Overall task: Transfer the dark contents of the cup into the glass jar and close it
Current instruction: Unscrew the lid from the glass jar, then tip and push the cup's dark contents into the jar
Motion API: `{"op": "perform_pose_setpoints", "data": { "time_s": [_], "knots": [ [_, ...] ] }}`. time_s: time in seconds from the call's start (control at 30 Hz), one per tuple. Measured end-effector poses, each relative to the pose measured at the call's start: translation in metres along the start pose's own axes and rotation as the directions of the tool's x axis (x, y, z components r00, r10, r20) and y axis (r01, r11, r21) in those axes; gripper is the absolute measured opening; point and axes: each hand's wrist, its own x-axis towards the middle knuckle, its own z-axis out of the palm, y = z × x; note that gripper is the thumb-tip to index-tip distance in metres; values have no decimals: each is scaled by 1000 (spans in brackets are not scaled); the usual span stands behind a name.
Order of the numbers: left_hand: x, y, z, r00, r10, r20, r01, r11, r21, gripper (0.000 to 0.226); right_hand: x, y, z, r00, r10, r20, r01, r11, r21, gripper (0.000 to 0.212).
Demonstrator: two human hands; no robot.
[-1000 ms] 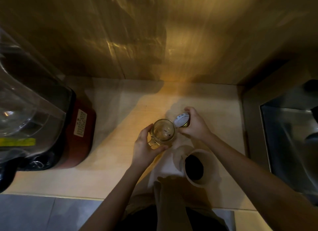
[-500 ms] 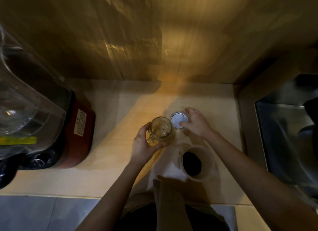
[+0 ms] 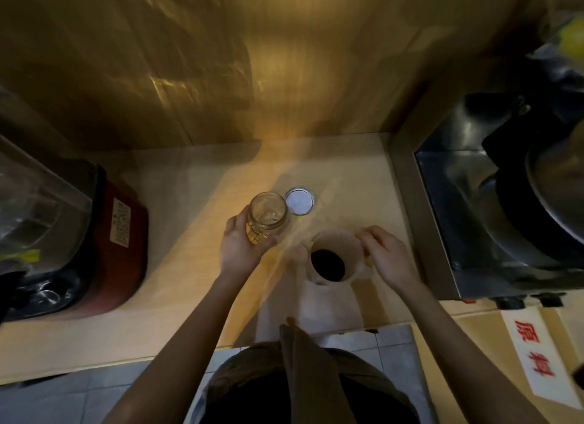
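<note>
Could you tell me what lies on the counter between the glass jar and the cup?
Nothing: in the head view, only bare counter separates the glass jar from the cup.

On the pale wooden bench [image 3: 196,284], the open clear glass jar [image 3: 268,215] stood left of its round metal lid [image 3: 300,201]; the tan paper cup [image 3: 335,255] sat nearer, right of the jar, with the red-based blender [image 3: 94,234] far left.
</note>
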Motion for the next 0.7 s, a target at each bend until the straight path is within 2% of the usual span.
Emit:
{"op": "perform_pose_setpoints", "data": {
  "time_s": [0.1,0.17,0.23,0.3,0.4,0.47,0.6,0.7],
  "knots": [
    [0,1,2,999,-40,25,40,999,9,91,-23,16,8,999,13,30,-18,985,173,20],
    [-1,2,2,997,-56,53,56,998,1,94,-32,27,16,997,18,80,-35,975,218,22],
    [-4,1,1,995,-62,78,65,997,-38,92,-37,34,24,997,47,62,-61,969,238,18],
    [-11,0,2,993,-92,68,100,987,-127,80,-38,35,28,996,91,9,-91,964,250,9],
    [-20,-3,6,982,-190,20,190,956,-223,48,-40,31,29,995,104,3,-101,964,245,32],
    [-21,-5,8,975,-223,6,217,940,-265,38,-40,26,28,995,95,20,-97,961,259,33],
    [-17,-2,12,962,-271,7,254,890,-378,35,-34,15,27,994,106,30,-110,934,341,28],
    [-13,4,17,937,-349,19,318,827,-463,44,-27,7,22,995,100,-15,-87,919,385,27]
  ]
}}
